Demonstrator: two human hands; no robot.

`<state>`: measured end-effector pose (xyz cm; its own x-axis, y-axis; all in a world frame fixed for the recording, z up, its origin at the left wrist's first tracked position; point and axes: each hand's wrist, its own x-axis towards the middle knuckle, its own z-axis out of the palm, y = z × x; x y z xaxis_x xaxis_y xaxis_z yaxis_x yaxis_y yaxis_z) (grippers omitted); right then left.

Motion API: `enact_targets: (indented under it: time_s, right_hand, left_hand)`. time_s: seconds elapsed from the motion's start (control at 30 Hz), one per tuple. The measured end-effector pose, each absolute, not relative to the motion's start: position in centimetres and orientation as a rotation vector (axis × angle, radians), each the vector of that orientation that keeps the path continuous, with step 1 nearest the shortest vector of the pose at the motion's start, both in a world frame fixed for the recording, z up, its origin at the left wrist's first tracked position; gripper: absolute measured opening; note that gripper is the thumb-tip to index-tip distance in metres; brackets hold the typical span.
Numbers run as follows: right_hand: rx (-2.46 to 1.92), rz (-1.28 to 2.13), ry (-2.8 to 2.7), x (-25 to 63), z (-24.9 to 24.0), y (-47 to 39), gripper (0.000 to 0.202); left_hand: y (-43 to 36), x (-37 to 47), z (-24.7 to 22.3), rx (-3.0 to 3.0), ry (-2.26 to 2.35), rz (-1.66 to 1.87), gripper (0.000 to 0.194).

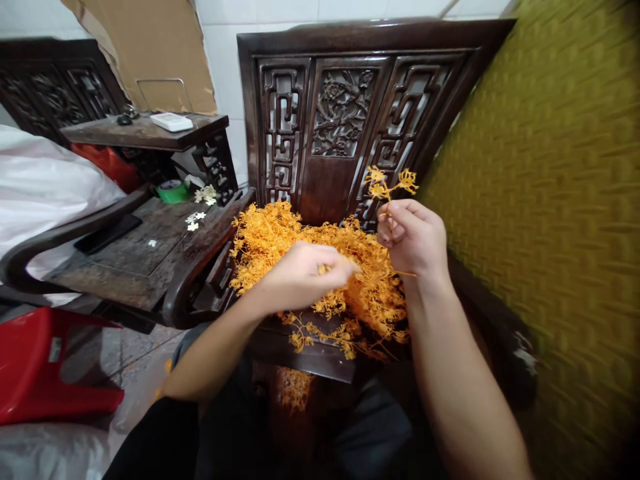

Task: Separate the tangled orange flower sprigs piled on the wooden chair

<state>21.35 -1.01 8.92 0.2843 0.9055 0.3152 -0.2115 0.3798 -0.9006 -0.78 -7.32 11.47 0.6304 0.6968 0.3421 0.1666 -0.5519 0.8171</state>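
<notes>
My right hand (414,233) is closed on the thin stem of an orange plastic flower sprig (384,188). The sprig stands upright above the fist, its small spidery heads spread out, and the stem's lower end pokes out near the wrist. Over a big heap of similar orange sprigs (270,233) is my left hand (315,270), slightly blurred, with thumb and fingers curled together. Whatever those fingers may hold cannot be told from the orange behind them. The heap covers much of the seat of a dark carved wooden chair (325,193) in front of me.
A yellow-green woven-patterned surface (550,200) rises close on the right. At left stands a dark side table (145,130) with a white device (171,122). Below it are green tape (173,192) and white blossom pieces (195,220). A red stool (45,367) stands lower left.
</notes>
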Motion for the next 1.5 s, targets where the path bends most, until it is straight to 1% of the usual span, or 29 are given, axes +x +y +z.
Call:
enact_targets:
  time_s: [0.1, 0.2, 0.3, 0.4, 0.47, 0.57, 0.73, 0.87, 1.0, 1.07, 1.13, 1.23, 1.33, 1.37, 1.5]
  right_hand:
    - [-0.782, 0.898, -1.087, 20.2, 9.9, -2.5, 0.021]
    - [-0.738, 0.879, -1.176, 18.5, 10.3, -3.6, 0.023]
    - [-0.705, 0.884, -1.230, 17.5, 10.3, -4.3, 0.028]
    - [-0.718, 0.885, -1.252, 17.1, 10.3, -4.9, 0.023]
    - [-0.744, 0.904, -1.276, 16.8, 10.3, -5.3, 0.020]
    - [-0.730, 0.986, -1.294, 16.6, 10.4, -5.8, 0.020]
    - [-0.679, 1.083, -1.288, 16.3, 10.5, -6.2, 0.018]
    - [-0.714, 1.010, -1.321, 16.1, 10.3, -6.2, 0.016]
    - [-0.788, 0.857, -1.352, 15.9, 10.2, -6.2, 0.019]
    - [-0.828, 0.778, -1.358, 15.9, 10.2, -6.4, 0.021]
    - [-0.851, 0.731, -1.376, 15.8, 10.4, -6.6, 0.021]
    - [-0.800, 0.689, -1.453, 15.9, 10.6, -7.0, 0.015]
    - [-0.744, 0.718, -1.524, 16.1, 10.7, -7.2, 0.011]
    - [-0.744, 0.749, -1.520, 16.1, 10.6, -7.2, 0.013]
    - [-0.774, 0.897, -1.453, 16.3, 10.7, -7.0, 0.031]
  left_hand:
    - [-5.0, -1.7, 10.8, 1.699, 0.804, 0.924, 0.026]
    - [-4.0, -2.7, 10.7, 1.464, 0.763, 0.945, 0.030]
    - [-3.7, -3.3, 10.9, 1.420, 0.733, 1.032, 0.032]
    - [-3.0, -3.3, 10.7, 1.387, 0.725, 1.116, 0.039]
    - [-2.5, -3.0, 10.2, 1.374, 0.721, 1.134, 0.038]
    - [-2.1, -2.3, 9.4, 1.409, 0.728, 1.139, 0.030]
    - [-2.9, -1.7, 9.2, 1.525, 0.790, 1.171, 0.029]
    - [-3.9, -1.7, 9.8, 1.646, 0.860, 1.255, 0.030]
    - [-4.7, -1.7, 10.4, 1.767, 0.837, 1.315, 0.018]
    - [-4.9, -1.8, 10.5, 1.790, 0.825, 1.301, 0.015]
    - [-4.9, -1.9, 10.5, 1.788, 0.801, 1.252, 0.020]
    - [-4.8, -1.8, 10.4, 1.737, 0.760, 1.230, 0.034]
    - [-4.9, -1.5, 10.3, 1.711, 0.743, 1.258, 0.036]
    - [-5.0, -1.4, 10.4, 1.730, 0.742, 1.266, 0.034]
    - [-5.2, -1.3, 10.6, 1.928, 0.742, 1.386, 0.022]
